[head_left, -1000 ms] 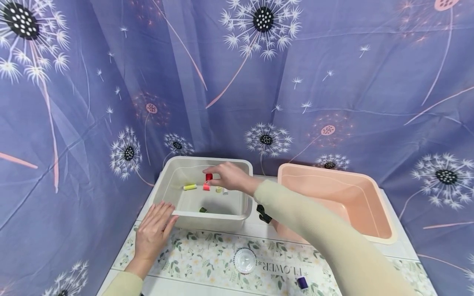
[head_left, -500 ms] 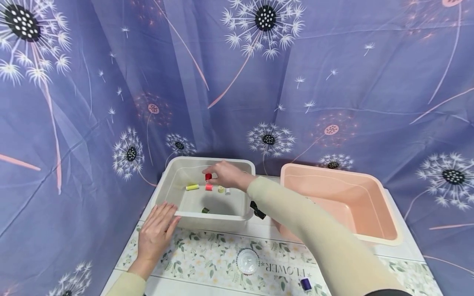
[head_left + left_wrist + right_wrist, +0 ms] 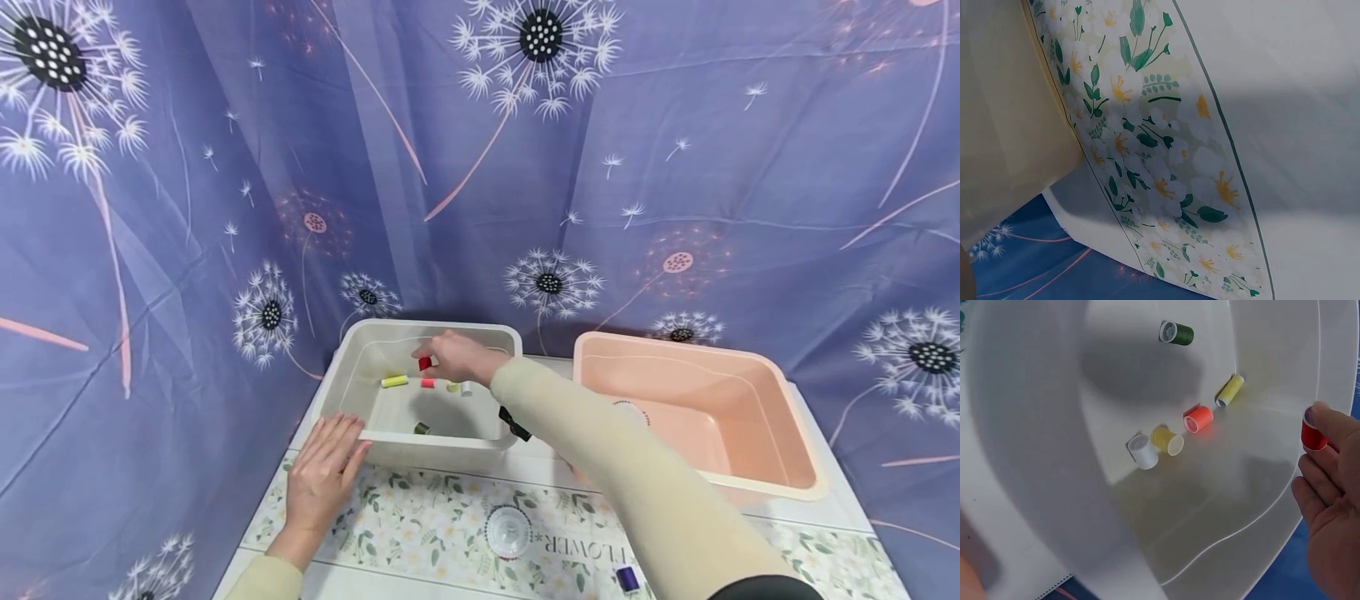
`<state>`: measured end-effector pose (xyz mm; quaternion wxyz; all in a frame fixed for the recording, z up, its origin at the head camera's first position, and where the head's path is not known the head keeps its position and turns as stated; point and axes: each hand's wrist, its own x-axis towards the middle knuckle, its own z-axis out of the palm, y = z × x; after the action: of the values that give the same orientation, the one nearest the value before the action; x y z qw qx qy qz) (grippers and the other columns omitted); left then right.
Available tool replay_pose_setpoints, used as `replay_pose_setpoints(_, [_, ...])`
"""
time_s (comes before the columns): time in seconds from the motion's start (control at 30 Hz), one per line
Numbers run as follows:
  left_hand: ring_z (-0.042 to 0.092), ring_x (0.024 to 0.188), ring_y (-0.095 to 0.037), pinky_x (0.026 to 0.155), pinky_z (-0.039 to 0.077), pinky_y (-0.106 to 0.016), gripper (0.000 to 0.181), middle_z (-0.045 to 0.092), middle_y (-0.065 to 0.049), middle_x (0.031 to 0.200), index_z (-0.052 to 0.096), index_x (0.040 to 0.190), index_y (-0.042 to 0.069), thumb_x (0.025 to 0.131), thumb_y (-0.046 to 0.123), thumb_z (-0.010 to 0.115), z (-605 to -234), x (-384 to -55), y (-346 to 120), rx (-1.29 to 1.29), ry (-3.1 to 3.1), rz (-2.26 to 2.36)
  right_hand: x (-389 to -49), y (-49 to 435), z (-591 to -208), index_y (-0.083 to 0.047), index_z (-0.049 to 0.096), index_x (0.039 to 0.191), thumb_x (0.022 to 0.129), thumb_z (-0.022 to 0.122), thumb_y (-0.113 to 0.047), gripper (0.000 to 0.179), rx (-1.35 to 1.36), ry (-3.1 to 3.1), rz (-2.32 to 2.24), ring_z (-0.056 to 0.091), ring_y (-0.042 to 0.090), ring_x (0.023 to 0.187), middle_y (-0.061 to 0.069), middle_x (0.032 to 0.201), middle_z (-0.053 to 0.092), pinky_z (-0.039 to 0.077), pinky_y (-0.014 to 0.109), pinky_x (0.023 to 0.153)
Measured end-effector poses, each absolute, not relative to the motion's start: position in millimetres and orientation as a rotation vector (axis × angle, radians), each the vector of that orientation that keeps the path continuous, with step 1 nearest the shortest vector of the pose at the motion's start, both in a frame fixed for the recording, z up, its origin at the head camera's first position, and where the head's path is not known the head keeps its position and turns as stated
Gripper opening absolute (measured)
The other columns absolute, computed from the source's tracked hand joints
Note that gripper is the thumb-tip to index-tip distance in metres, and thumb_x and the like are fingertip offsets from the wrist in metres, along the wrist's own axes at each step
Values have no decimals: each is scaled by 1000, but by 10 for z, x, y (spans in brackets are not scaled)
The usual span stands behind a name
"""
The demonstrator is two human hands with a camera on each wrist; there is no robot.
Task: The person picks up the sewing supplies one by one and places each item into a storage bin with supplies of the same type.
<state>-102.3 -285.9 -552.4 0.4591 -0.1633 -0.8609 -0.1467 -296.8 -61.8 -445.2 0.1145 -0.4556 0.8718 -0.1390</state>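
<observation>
My right hand (image 3: pixel 459 357) is inside the pale grey bin (image 3: pixel 442 438), pinching a red thread spool (image 3: pixel 1314 436) between thumb and fingers. In the right wrist view the red spool is up near the bin's wall, above the floor. Several other spools lie in the bin: a green one (image 3: pixel 1179 333), a slim yellow one (image 3: pixel 1230 391), a coral one (image 3: pixel 1198 419), a pale yellow one (image 3: pixel 1167 440) and a white one (image 3: pixel 1143 452). With fingers extended, my left hand (image 3: pixel 322 471) rests at the bin's front left corner. The left wrist view shows mostly tablecloth.
To the right stands a peach bin (image 3: pixel 693 417), partly behind my right sleeve. A small clear scalloped dish (image 3: pixel 508 532) and a dark purple spool (image 3: pixel 627 579) sit on the floral tablecloth (image 3: pixel 420 508) in front. A blue dandelion curtain (image 3: pixel 465 167) hangs behind.
The head view has swung slightly, so everything sits a little farther right. My right hand, holding the red spool throughout, has shifted slightly left within the bin. The left hand keeps its place.
</observation>
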Motion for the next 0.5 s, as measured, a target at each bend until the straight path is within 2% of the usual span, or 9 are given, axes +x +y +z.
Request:
replay_pose_setpoints(0.1, [74,115,-42,113,52,-57,45,78,-19,121,78,124,3,109,42,59,-5519,-1023,-2853,-406,-2115,-367,-2971,-635,-4467,-8,70,141,104,73,-14,37,-1344,2548,-370,70,21,103,5,115,78,58,31,99])
replay_pose_setpoints(0.4, [74,115,-42,114,51,-55,45,78,-18,122,78,124,3,109,42,59,-5525,-1017,-2852,-407,-2119,-365,-2983,-635,-4508,-9,67,145,105,72,-19,41,-1334,2566,-285,63,19,95,6,107,73,56,32,94])
replay_pose_setpoints(0.5, [74,115,-41,116,50,-54,48,78,-17,123,78,124,3,111,44,56,-5524,-1013,-2857,-399,-2125,-359,-3001,-617,-4519,-9,64,148,106,70,-18,44,-1307,2575,-278,66,24,105,10,118,75,56,34,99])
